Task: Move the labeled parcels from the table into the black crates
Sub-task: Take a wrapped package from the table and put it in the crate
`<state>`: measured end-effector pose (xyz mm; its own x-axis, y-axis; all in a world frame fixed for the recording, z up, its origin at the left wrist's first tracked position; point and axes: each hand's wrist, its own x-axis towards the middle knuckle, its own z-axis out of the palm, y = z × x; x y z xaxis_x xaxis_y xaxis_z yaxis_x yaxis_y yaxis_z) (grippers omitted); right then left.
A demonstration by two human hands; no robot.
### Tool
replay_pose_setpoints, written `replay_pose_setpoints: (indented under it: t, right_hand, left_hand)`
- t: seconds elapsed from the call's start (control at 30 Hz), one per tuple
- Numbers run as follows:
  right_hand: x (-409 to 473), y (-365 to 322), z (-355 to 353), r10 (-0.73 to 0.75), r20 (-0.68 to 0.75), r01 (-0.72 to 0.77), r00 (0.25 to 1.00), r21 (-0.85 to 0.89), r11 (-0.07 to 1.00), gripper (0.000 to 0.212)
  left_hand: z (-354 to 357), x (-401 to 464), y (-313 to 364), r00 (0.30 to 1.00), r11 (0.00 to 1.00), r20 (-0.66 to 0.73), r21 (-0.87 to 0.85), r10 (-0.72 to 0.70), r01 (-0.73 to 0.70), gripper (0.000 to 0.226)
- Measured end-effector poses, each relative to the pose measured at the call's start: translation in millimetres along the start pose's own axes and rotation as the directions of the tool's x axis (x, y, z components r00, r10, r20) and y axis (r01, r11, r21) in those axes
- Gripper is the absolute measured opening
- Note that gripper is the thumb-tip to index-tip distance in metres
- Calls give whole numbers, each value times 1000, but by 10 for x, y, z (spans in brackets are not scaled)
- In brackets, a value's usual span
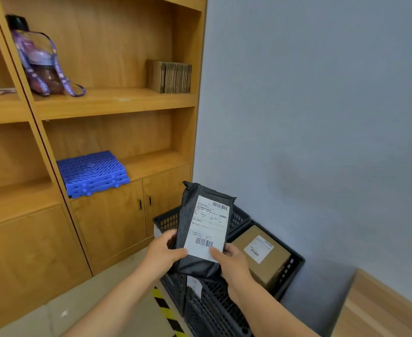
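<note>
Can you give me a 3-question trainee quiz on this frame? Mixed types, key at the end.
1. True or false: the black parcel is gripped by both the left hand and the right hand.
2. Multiple choice: what already lies in the black crate by the wall? A) a blue folded crate B) a brown cardboard box with a label C) a bottle
3. Fill in: the blue folded crate rests on a wooden ____.

Key: 1 true; 2 B, the cardboard box; 3 shelf.
</note>
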<state>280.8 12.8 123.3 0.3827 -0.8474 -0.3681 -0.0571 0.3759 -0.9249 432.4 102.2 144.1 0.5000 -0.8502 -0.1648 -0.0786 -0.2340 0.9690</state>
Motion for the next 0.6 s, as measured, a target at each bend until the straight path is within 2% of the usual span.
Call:
replay_pose_setpoints:
  t: [0.27,0.47,0.6]
  right_hand:
    - [1086,-51,556,80,95,-82,992,8,997,18]
    - [2094,-206,845,182,90,-189,979,82,978,20]
    - [2548,-338,865,265,55,-268,963,56,962,18]
  left_hand:
    - [-339,1145,-215,995,985,-62,147,-81,89,50]
    - [-449,2285,-199,992,965,-53,232,-112,122,48]
    - [-387,2866,-174,990,946,-37,290,-138,143,46]
